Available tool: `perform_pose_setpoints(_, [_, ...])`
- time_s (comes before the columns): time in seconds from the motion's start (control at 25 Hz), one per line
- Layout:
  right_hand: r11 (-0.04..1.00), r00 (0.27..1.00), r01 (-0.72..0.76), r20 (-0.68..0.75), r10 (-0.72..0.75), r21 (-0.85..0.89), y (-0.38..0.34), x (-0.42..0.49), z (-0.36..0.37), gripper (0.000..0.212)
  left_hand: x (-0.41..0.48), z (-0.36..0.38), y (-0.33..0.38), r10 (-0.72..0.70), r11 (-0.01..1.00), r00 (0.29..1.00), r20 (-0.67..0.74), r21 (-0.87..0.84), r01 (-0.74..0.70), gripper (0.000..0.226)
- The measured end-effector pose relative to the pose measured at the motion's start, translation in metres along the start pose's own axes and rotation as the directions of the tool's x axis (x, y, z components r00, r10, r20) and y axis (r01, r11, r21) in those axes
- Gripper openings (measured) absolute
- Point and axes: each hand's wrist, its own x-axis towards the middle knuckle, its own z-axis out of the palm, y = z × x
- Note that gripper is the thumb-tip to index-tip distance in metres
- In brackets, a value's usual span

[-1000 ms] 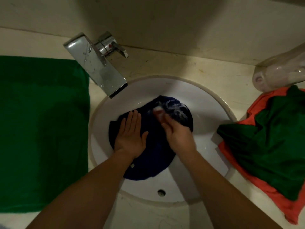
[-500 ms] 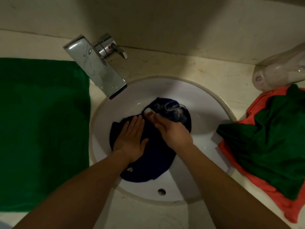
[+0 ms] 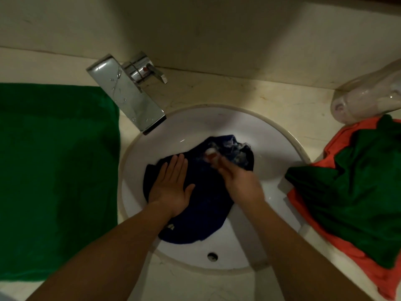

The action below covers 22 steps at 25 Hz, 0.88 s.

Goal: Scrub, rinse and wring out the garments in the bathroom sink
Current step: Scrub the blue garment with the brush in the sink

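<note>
forearms: both enter from bottom of frame, bare, angled in twd the basin
countertop (image 3: 191,285): pale stone, runs round the basin
sink (image 3: 273,144): round white bowl, centre of frame; overflow hole (image 3: 212,256) on the near wall, bottom centre
navy garment (image 3: 201,207): task item, lies wet in the bowl, spread from lower centre up to centre-right; white suds on its far edge
left hand (image 3: 171,187): flat, fingers straight & together, palm down, presses the garment's left part
right hand (image 3: 240,181): just right of the L hand, motion-blurred; fingers curled, pinching a small white-and-red piece (image 3: 210,154) against the sudsy far part of the garment; can't tell what the piece is
green towel (image 3: 54,170): flat on the counter, fills left side of frame, right edge just beside the sink rim
green garment (image 3: 358,192): crumpled, right side of frame, on top of an orange garment (image 3: 344,139); both hang a bit over the sink's right rim
clear plastic item (image 3: 368,98): upper right, lying on its side, touching the orange cloth; bag or bottle, can't tell
faucet (image 3: 128,94): chrome, flat spout, upper left-centre, wet w/ drops, tip over the bowl's far-left rim; lever handle (image 3: 149,71) behind it
wall (image 3: 217,29): plain beige, top of frame
</note>
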Motion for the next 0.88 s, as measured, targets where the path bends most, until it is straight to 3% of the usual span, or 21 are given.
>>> perform_pose_setpoints(0.08, [0.975,0.968,-0.222,-0.118,0.22,-0.004,0.027,0.011,-0.029,0.043,0.0,0.001,0.0,0.007,1.0,1.0,-0.004,-0.009,-0.007,0.071])
perform_pose_setpoints(0.16, [0.958,0.94,-0.278,-0.188,0.286,0.068,0.027,0.002,-0.033,0.046,-0.002,0.002,0.003,0.002,1.0,1.0,-0.011,-0.005,-0.002,0.07])
perform_pose_setpoints(0.24, [0.981,0.974,-0.139,-0.163,0.161,0.138,-0.004,-0.013,-0.006,0.044,-0.002,0.004,0.006,-0.007,1.0,1.0,-0.02,0.028,0.007,0.07])
perform_pose_setpoints(0.36, [0.998,1.0,0.019,-0.005,-0.018,0.067,-0.03,-0.023,0.019,0.041,-0.001,0.004,0.005,-0.019,0.999,0.999,-0.047,0.043,0.021,0.074])
perform_pose_setpoints(0.48, [0.979,0.977,-0.197,-0.095,0.192,-0.046,0.013,0.003,-0.023,0.044,-0.002,0.003,0.002,-0.001,1.0,1.0,-0.03,0.005,0.001,0.075])
perform_pose_setpoints(0.56, [0.958,0.944,-0.287,-0.174,0.282,-0.009,0.026,0.003,-0.039,0.045,-0.003,0.005,0.004,-0.006,1.0,1.0,-0.021,-0.004,0.006,0.073])
perform_pose_setpoints(0.64, [0.98,0.968,-0.183,-0.162,0.194,0.079,-0.001,-0.006,-0.018,0.043,-0.001,0.003,0.007,-0.021,1.0,1.0,-0.023,0.006,0.021,0.071])
perform_pose_setpoints(0.76, [0.997,0.998,0.058,0.037,-0.06,0.046,-0.03,-0.025,0.022,0.043,0.001,0.001,0.009,-0.039,0.999,0.999,-0.016,0.026,0.04,0.072])
perform_pose_setpoints(0.8, [0.999,0.998,0.053,0.045,-0.052,-0.006,-0.021,-0.023,0.017,0.043,0.001,0.0,0.008,-0.043,0.999,0.999,-0.017,0.021,0.043,0.071])
perform_pose_setpoints(0.88, [0.993,0.993,-0.107,-0.05,0.104,-0.05,0.017,-0.008,-0.014,0.044,0.0,0.002,0.007,-0.039,0.999,0.999,-0.008,0.006,0.039,0.069])
